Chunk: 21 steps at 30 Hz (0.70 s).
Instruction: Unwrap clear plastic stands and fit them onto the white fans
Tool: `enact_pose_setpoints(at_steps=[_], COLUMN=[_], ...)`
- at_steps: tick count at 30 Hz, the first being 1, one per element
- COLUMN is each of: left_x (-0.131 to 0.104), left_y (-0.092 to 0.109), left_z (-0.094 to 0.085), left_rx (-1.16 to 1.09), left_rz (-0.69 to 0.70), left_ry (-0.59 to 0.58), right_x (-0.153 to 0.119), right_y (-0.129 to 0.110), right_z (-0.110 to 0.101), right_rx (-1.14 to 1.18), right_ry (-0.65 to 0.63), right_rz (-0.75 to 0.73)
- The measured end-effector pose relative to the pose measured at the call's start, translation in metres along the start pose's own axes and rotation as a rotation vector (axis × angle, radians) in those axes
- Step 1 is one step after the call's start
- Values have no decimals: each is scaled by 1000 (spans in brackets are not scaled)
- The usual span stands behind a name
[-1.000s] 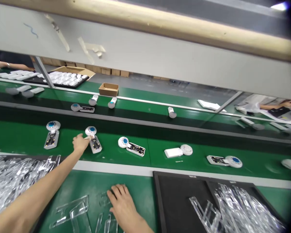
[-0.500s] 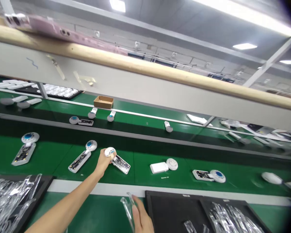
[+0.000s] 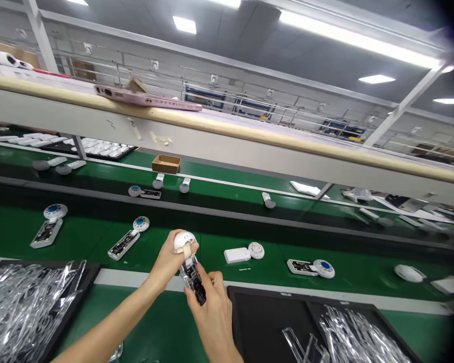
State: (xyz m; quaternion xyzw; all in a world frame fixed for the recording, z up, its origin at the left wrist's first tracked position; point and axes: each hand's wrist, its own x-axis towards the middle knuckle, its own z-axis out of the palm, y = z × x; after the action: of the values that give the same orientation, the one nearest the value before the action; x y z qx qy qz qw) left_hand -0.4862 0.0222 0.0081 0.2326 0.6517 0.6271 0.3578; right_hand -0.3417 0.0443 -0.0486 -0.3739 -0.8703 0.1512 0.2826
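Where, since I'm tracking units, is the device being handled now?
In the head view, left of centre in the lower half, the device is held between the left hand, at its round white end, and the right hand, at its circuit-board end.

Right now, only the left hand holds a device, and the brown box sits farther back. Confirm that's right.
Not quite: the head view shows the right hand holding the device along with the left hand. The box does sit farther back.
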Motion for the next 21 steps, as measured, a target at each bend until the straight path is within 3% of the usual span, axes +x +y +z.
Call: enact_pose_setpoints(at_steps=[5,10,14,18,21], left_x=[-12,-19,-18,-26,-34], left_y=[2,12,13,-8,-28], left_z=[-3,-3,-8,-9,-8], left_rx=[-20,-36,-138,-368,-448], left_rz=[-57,-94,-106,-88,-254], left_ry=[-39,-17,45,-121,-233], right_x=[-1,-11,-23,-23,-27], right_y=[-5,-4,2,5,5], right_z=[-2,20,24,13,14], right_rx=[11,-116,-17,122,69], right_ry=[53,150,21,-33,0], right_rz=[1,-28,26,47,24])
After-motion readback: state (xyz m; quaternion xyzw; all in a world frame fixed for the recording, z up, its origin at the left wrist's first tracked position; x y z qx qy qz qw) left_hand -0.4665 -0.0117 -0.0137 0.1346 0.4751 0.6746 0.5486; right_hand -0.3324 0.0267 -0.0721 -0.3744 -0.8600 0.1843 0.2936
